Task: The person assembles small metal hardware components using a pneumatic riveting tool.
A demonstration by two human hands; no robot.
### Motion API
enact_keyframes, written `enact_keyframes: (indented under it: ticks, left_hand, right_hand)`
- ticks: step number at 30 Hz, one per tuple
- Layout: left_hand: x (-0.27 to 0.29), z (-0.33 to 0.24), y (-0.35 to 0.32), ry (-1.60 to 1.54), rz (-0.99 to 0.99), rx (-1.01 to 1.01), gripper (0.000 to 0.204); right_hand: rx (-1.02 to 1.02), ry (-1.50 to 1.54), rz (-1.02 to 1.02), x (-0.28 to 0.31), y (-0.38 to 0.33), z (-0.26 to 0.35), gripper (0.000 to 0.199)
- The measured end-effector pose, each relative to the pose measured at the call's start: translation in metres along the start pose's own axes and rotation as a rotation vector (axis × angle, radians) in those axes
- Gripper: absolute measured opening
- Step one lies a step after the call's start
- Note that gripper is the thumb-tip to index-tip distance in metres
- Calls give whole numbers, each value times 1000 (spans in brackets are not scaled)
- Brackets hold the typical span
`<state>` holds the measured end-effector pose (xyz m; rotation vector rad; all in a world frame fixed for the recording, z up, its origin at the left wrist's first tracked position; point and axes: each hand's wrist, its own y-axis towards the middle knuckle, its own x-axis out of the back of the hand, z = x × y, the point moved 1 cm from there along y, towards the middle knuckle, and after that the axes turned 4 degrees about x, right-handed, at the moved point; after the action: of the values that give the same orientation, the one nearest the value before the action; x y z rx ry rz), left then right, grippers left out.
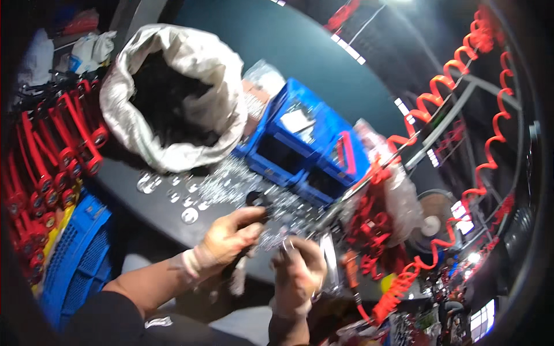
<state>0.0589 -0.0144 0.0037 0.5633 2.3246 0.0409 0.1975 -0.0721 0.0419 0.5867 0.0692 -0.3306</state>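
My left hand is closed, its thumb and fingertips pinching a small black part with a rounded end. What the part is cannot be made out. To its right, my right hand is curled shut. A thin shiny glint shows at its fingertips, too small and blurred to name. Beyond both hands lies a loose heap of small shiny metal pieces on the dark tabletop. Several round, disc-like shiny pieces lie apart from the heap, left of it.
A white sack with dark contents stands at the far left. Blue bins sit behind the heap. Red-handled parts and a blue crate are on the left. Red coiled hoses hang at the right, near an orange-handled tool.
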Motion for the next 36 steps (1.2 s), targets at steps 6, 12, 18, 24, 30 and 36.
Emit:
enact_keyframes:
  ticks: [6,12,18,24,30,36]
  left_hand:
    - [-4,10,-1,147,-71,-109,31]
    - [9,13,-8,557,-151,-338,25]
    - [21,12,-15,576,-98,-193,26]
    - [47,27,-8,479,-198,-198,23]
    - [58,34,16,521,-252,-158,24]
    - [50,29,32,297,-241,-77,30]
  right_hand:
    - [-192,281,33,-9,4,-51,18]
    - [-305,256,-10,-14,-11,-48,17]
    - [-408,450,-50,-19,-23,-56,16]
    - [-708,224,199,-8,2,-85,21]
    - [-354,-1625,323,89,140,-173,33]
    - [-487,-1403,452,108,164,-185,34]
